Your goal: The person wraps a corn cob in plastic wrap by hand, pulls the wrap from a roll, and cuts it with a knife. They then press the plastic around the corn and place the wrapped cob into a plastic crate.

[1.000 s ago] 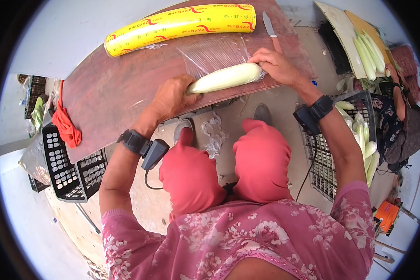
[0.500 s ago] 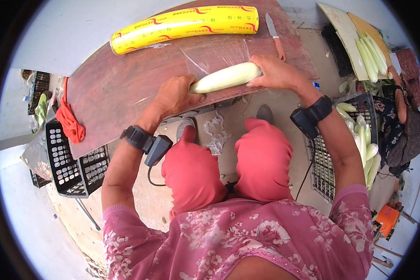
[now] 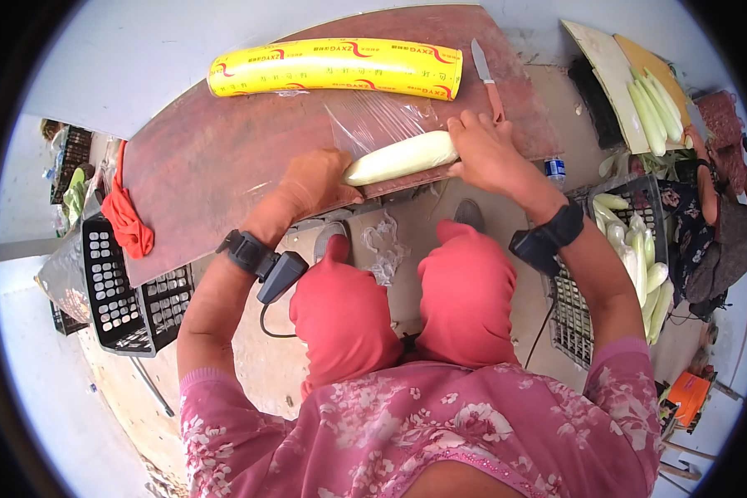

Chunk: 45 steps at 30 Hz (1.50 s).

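A pale green zucchini [image 3: 402, 158] lies lengthwise at the near edge of the table. Film from the roll reaches it and seems to cover it. My left hand [image 3: 319, 178] is closed around its left end. At the other end, the fingers of my right hand [image 3: 490, 153] are wrapped over the tip. Behind the zucchini, a wrinkled sheet of clear cling film [image 3: 378, 116] stretches back toward a yellow roll of cling film [image 3: 336, 69]. A knife [image 3: 487, 79] with an orange-pink handle rests just beyond my right hand.
The red-brown table [image 3: 216, 158] has a red cloth [image 3: 126, 217] over its left edge. A black crate [image 3: 112, 282] stands at left. On the right are a crate of zucchini [image 3: 639, 241], a bottle [image 3: 554, 171], a board with more zucchini [image 3: 657, 108] and another person's arm [image 3: 709, 187].
The right end of the film roll has swung toward me, so it lies straighter. The zucchini has shifted slightly nearer me, and my right hand has moved over its tip.
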Each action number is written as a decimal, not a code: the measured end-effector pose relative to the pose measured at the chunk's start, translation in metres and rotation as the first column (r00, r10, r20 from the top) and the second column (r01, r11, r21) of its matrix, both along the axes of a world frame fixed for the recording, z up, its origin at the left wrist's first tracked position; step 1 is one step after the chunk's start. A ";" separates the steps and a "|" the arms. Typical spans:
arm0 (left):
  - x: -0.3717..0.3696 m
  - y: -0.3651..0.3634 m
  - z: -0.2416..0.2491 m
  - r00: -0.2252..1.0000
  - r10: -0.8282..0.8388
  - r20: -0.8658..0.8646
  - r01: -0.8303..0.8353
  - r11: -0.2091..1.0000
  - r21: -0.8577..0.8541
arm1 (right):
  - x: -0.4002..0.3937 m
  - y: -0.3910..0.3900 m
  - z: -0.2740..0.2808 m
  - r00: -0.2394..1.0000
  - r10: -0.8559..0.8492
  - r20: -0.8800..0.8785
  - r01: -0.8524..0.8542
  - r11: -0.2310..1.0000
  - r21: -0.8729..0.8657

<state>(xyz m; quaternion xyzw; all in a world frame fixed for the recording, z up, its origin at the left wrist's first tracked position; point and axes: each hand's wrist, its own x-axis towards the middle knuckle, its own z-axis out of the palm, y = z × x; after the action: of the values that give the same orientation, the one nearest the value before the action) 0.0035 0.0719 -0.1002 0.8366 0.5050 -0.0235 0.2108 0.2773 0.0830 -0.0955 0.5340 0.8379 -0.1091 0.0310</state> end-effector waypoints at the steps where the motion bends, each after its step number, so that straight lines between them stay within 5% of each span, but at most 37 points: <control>1: -0.002 0.000 -0.002 0.999 -0.010 0.036 0.010 1.000 0.007 | -0.004 -0.005 0.008 0.996 0.012 0.088 -0.014 0.999 0.031; 2: -0.004 0.000 -0.003 0.997 -0.021 0.070 0.020 1.000 0.012 | -0.008 -0.006 0.016 0.985 0.020 0.174 -0.031 0.998 0.059; 5: -0.006 0.004 -0.003 0.993 -0.032 0.111 0.039 0.998 -0.058 | -0.016 -0.003 0.038 0.992 0.121 0.016 -0.122 0.991 0.060; 8: -0.008 0.011 -0.007 0.993 -0.068 0.094 0.077 0.992 -0.096 | -0.028 0.026 0.029 0.964 0.169 -0.203 -0.094 0.937 0.337; 11: -0.009 0.011 -0.004 0.989 -0.075 0.127 0.089 0.990 -0.109 | -0.040 0.057 0.010 0.981 0.117 -0.156 -0.013 0.839 0.544; 17: -0.013 0.010 -0.009 0.977 -0.103 0.185 0.128 0.984 -0.126 | -0.045 0.090 -0.003 0.999 -0.049 0.000 0.047 0.944 0.326; 32: -0.026 0.011 0.004 0.974 -0.191 0.122 0.212 0.958 -0.194 | -0.040 0.096 -0.008 0.992 0.032 0.122 -0.091 0.852 0.516; 35: -0.025 0.010 0.004 0.974 -0.186 0.130 0.209 0.959 -0.193 | -0.035 0.095 -0.021 0.989 0.148 -0.014 -0.117 0.831 0.544; 38: -0.025 0.010 0.005 0.975 -0.195 0.106 0.213 0.959 -0.187 | -0.031 0.084 -0.005 0.918 0.236 -0.319 -0.053 0.870 0.491; 41: -0.021 0.011 0.008 0.981 -0.169 0.100 0.188 0.956 -0.225 | -0.033 0.068 0.005 0.792 0.246 -0.558 -0.278 0.960 0.028; 45: -0.021 0.009 0.010 0.984 -0.153 0.096 0.172 0.956 -0.238 | -0.028 0.045 -0.001 0.822 0.370 -0.433 -0.472 0.868 -0.154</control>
<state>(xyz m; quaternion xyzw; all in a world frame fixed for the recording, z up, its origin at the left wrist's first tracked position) -0.0170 0.0811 -0.0897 0.8431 0.4193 -0.0709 0.3291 0.2496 0.1281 -0.0962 0.2928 0.9035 -0.3098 -0.0442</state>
